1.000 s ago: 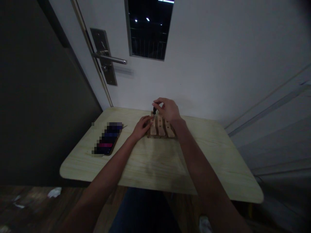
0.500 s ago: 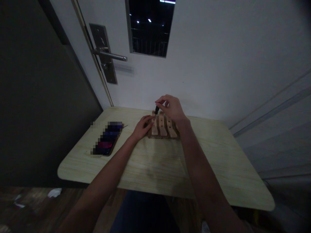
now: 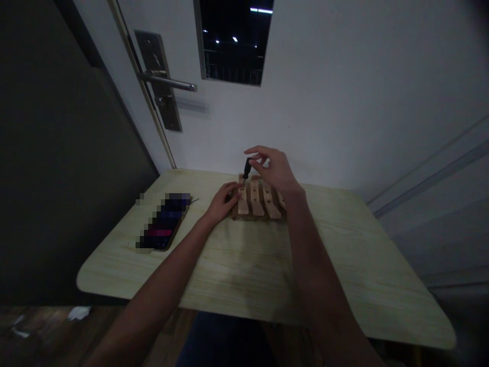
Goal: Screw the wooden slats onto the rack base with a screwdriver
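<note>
A wooden board (image 3: 248, 219) lies on the table, with several pale, bent wooden pieces (image 3: 256, 200) set side by side on it. Small dark holes or screw heads dot these pieces. At the board's left end, my left hand (image 3: 222, 201) grips the leftmost piece, its finger and thumb close to the tip of a screwdriver. The black-handled screwdriver (image 3: 247, 168) stands nearly upright, slightly tilted, with its tip down on that piece. Above it, my right hand (image 3: 275, 168) has the thumb at the handle and the index finger raised off it. My right wrist hides the board's right end.
On the table (image 3: 214, 265), a phone (image 3: 164, 224) lies to the left, partly blurred out, with a thin metal rod (image 3: 195, 200) by its top corner. Behind the table is a white door (image 3: 324, 92) with a lever handle (image 3: 171, 82) and a dark window (image 3: 235, 41).
My right hand's fingers have loosened and spread around the screwdriver handle, with the index finger lifting away. My left hand keeps its place. The view has shifted slightly.
</note>
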`<control>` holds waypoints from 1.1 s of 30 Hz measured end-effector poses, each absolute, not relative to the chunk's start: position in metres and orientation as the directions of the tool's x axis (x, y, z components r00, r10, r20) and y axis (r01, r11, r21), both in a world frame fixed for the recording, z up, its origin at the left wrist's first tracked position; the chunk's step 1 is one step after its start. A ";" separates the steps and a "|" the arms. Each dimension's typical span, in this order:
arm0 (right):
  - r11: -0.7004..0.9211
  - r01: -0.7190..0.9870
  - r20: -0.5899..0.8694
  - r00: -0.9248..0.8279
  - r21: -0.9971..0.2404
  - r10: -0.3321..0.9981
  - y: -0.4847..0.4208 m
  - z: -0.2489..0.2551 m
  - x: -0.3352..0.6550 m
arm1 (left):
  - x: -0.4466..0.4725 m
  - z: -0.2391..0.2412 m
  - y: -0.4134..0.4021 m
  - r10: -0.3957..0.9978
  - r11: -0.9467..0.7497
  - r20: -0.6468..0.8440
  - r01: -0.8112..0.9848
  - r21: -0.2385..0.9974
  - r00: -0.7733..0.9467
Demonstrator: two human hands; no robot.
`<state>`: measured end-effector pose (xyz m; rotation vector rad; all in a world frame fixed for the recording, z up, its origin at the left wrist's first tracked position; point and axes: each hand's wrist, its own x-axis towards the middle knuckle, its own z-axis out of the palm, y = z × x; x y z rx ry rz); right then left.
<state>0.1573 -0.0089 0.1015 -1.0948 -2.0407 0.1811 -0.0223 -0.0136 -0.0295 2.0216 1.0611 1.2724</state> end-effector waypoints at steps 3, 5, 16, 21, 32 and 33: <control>0.619 0.662 0.604 -0.303 -0.423 0.737 -0.006 0.100 0.155 | -0.022 -0.028 -0.014 0.835 -0.549 0.488 0.337 0.765 0.253; 0.608 0.673 0.622 -0.274 -0.421 0.734 -0.005 0.097 0.153 | -0.022 -0.028 -0.014 0.833 -0.552 0.489 0.335 0.763 0.257; 0.663 0.591 0.567 -0.380 -0.459 0.731 -0.012 0.102 0.156 | -0.024 -0.030 -0.011 0.818 -0.574 0.511 0.334 0.748 0.263; 0.643 0.582 0.560 -0.350 -0.498 0.751 -0.012 0.103 0.154 | -0.025 -0.031 -0.011 0.818 -0.574 0.507 0.335 0.747 0.271; 0.612 0.634 0.566 -0.314 -0.473 0.763 -0.007 0.094 0.151 | -0.024 -0.027 -0.014 0.823 -0.568 0.502 0.332 0.754 0.267; 0.615 0.629 0.569 -0.313 -0.476 0.760 -0.006 0.093 0.151 | -0.024 -0.027 -0.013 0.820 -0.571 0.505 0.332 0.751 0.269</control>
